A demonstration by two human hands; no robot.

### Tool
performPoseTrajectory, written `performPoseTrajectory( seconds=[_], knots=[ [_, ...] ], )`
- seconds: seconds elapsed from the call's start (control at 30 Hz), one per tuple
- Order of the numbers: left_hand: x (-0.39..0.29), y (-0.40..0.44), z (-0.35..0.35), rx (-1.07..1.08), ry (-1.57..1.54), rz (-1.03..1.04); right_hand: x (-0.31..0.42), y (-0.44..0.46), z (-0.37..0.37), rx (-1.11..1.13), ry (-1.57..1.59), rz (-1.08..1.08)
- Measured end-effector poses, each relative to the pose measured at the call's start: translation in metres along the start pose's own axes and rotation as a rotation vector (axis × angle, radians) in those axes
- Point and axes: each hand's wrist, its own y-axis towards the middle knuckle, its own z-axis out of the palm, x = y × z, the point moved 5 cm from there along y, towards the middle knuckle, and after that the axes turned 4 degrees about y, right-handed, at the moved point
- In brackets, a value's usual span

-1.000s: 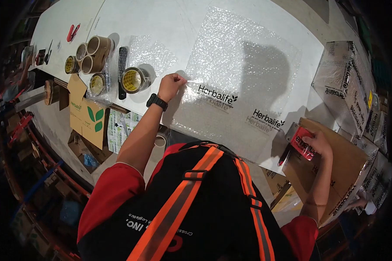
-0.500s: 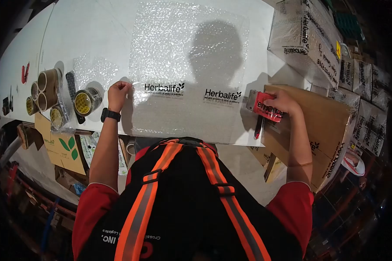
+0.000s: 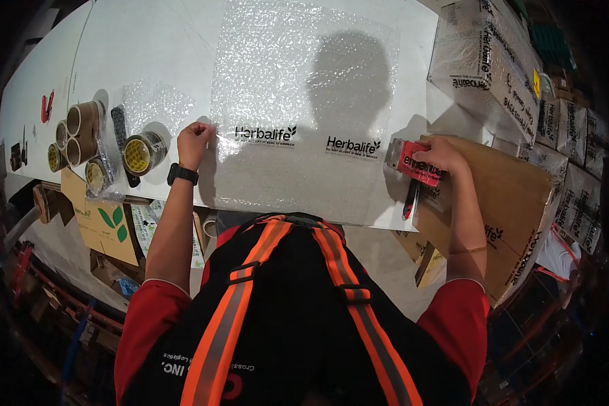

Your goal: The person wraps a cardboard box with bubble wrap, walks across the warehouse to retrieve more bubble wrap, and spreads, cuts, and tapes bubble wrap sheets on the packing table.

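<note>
My left hand [image 3: 195, 145], with a dark watch on the wrist, pinches the left end of a clear tape strip [image 3: 267, 133] printed "Herbalife". The strip stretches across a sheet of bubble wrap [image 3: 271, 74] on the white table [image 3: 142, 40]. At the strip's other end, my right hand [image 3: 441, 157] grips a red tape dispenser [image 3: 418, 162]. Beneath the dispenser and my right forearm stands a brown cardboard box [image 3: 497, 196]. A red and black cutter [image 3: 410, 199] lies between the table edge and that box.
Several tape rolls [image 3: 83, 122] stand at the left, with another roll [image 3: 142, 154] beside a black tool [image 3: 120, 132]. Wrapped boxes [image 3: 487, 54] are stacked at the right. An open carton [image 3: 105, 220] sits below the table's left edge. Part of another person [image 3: 558, 254] shows at the right.
The camera view has turned and shifted, moving the whole scene in the frame. Both hands keep their holds, and the strip now lies level across the view.
</note>
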Motion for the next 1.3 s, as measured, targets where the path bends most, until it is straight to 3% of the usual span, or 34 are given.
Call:
performPoseTrajectory(
  seconds=[0.47,1.0,1.1,1.13,1.2,1.23,1.3],
  knots=[
    [-0.014,-0.003,-0.001,-0.104,0.309,-0.027,0.002,0.009,0.003,0.026,-0.031,0.007],
    [-0.019,-0.005,0.005,-0.173,0.364,0.008,0.003,0.012,0.007,-0.004,-0.028,0.004],
    [-0.038,-0.016,-0.008,-0.385,0.646,0.150,-0.001,0.017,0.010,0.004,-0.123,0.065],
    [-0.040,-0.019,-0.012,-0.357,0.642,0.099,0.019,0.010,0.021,0.014,-0.119,0.035],
    [-0.047,-0.030,-0.005,-0.463,0.621,0.355,0.071,-0.016,0.020,-0.369,-0.596,0.043],
    [-0.059,-0.038,0.009,-0.424,0.408,0.400,0.083,-0.009,0.037,-0.486,-0.479,-0.128],
    [-0.093,-0.056,0.065,-0.226,0.672,0.555,0.095,0.021,0.099,-0.608,-0.271,-0.369]
  ],
)
